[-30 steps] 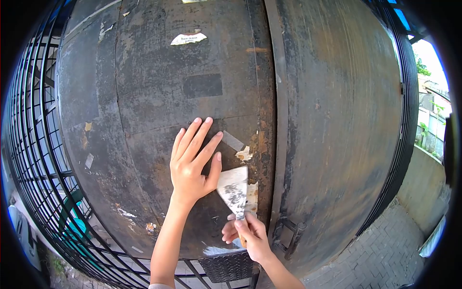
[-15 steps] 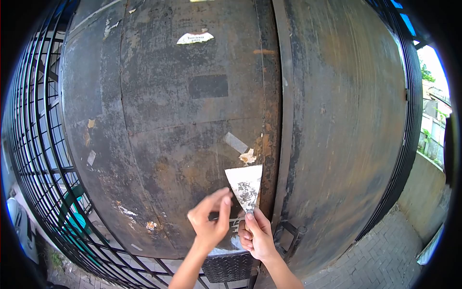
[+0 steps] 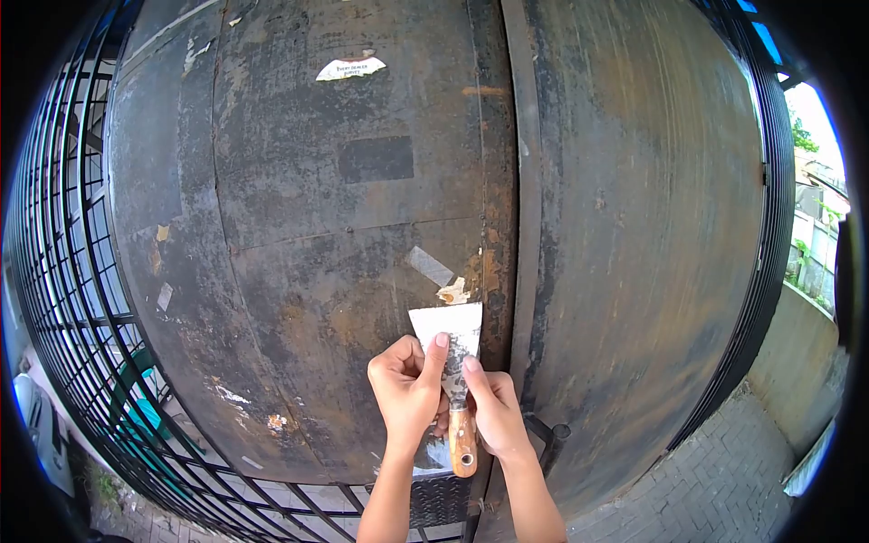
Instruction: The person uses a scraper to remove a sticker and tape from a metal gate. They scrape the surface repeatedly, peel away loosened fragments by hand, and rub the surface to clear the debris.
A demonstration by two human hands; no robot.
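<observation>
Both hands hold a putty knife (image 3: 450,320) with a broad, paint-flecked metal blade and a wooden handle (image 3: 463,443). My left hand (image 3: 409,385) is closed on the blade's left side, its thumb lying across the face. On the right edge, near the neck, my right hand (image 3: 493,407) grips it with the thumb in front; its fingers behind are partly hidden. The handle hangs free below, pointing down. Just above the blade's wide edge, a torn cream paper scrap (image 3: 454,291) clings to the rusty metal door (image 3: 317,317). Beside it is a grey tape strip (image 3: 431,266).
A torn white sticker (image 3: 351,69) and other paper remnants (image 3: 276,422) dot the door. Black metal bars (image 3: 86,262) run along the left. A door handle (image 3: 554,434) juts out at lower right. Paving (image 3: 697,480) lies below, beside a low wall (image 3: 797,362).
My left hand has moved onto the blade from beside it. My right hand has shifted from the handle up to the blade's neck, leaving the wooden handle exposed.
</observation>
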